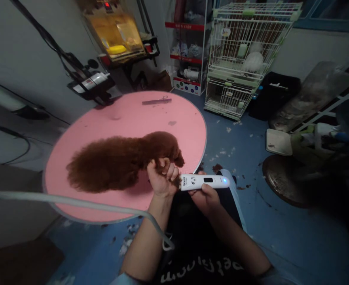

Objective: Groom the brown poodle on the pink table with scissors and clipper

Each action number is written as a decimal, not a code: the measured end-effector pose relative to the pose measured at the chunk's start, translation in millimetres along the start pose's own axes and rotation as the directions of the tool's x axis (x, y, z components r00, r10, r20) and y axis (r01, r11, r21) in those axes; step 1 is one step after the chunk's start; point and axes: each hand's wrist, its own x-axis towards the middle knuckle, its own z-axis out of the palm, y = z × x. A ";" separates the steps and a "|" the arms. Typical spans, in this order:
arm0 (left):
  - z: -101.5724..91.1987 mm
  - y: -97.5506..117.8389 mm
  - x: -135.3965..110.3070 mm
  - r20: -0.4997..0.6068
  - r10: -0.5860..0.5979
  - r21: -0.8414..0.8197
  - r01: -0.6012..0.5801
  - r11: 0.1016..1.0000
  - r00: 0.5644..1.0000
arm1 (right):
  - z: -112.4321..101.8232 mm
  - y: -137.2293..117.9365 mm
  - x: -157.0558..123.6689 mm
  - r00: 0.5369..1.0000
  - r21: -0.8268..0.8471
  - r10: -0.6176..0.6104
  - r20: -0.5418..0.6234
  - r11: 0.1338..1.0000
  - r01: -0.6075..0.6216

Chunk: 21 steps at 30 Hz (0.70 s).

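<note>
A small brown curly-haired dog point(118, 160) lies on a round pink table point(127, 114). My left hand point(162, 177) is closed around one of the dog's paws at the table's near right edge. My right hand point(205, 196) grips a white electric clipper point(205, 181) with a blue light, held level. The clipper's head touches the fur of the held paw just right of my left hand.
Scissors and a comb point(156, 101) lie at the table's far side. A white wire cage point(245, 55) stands behind on the blue floor, strewn with fur clumps point(217, 167). A grey hose point(73, 202) crosses in front. A clamp arm point(88, 85) stands at the table's left rear.
</note>
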 end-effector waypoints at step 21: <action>3.8 1.5 0.3 -0.077 -0.043 0.025 0.045 0.999 0.996 | 22.1 -66.3 -7.1 0.894 -0.689 -0.056 0.444 0.617 0.380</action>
